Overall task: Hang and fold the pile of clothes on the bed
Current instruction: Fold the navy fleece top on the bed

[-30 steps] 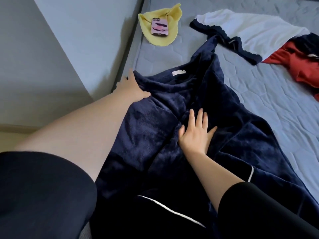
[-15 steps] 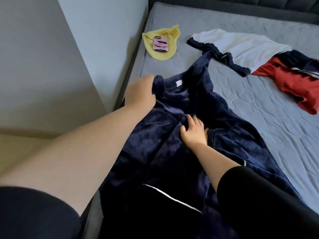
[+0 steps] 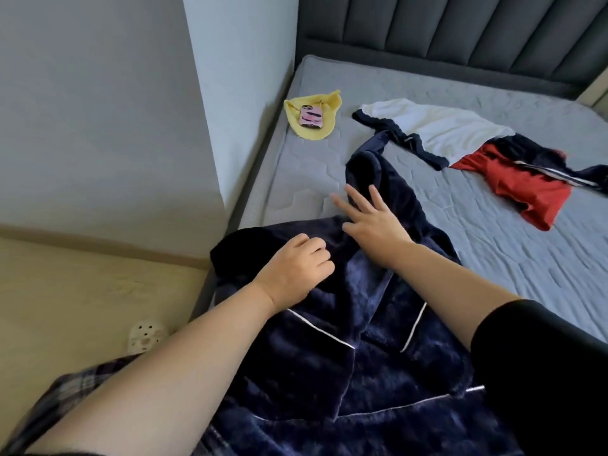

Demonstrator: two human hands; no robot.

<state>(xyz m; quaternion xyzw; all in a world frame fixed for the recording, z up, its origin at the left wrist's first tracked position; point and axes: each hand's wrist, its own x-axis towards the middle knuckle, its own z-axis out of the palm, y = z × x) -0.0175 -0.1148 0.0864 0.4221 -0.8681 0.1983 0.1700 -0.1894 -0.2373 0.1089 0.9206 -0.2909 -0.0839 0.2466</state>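
Observation:
A dark navy fleece garment (image 3: 378,357) with white piping lies spread across the near edge of the grey bed (image 3: 493,258). My left hand (image 3: 296,268) rests on its upper left part, fingers curled into the fabric. My right hand (image 3: 371,218) lies further up with its fingers spread flat, where one navy sleeve (image 3: 365,169) stretches toward the headboard. Beyond it lie a white garment with navy trim (image 3: 444,130) and a red garment (image 3: 526,189), both flat on the mattress.
A yellow cloth (image 3: 316,126) with a pink phone (image 3: 311,117) on it sits near the bed's left edge. A grey wall corner (image 3: 230,93) stands close on the left. A white perforated slipper (image 3: 144,337) is on the floor. The padded headboard (image 3: 460,37) closes the far side.
The view has pulled back and up. My left hand drew the garment's top part toward me, folding it over. My right hand moved up from the middle to the sleeve.

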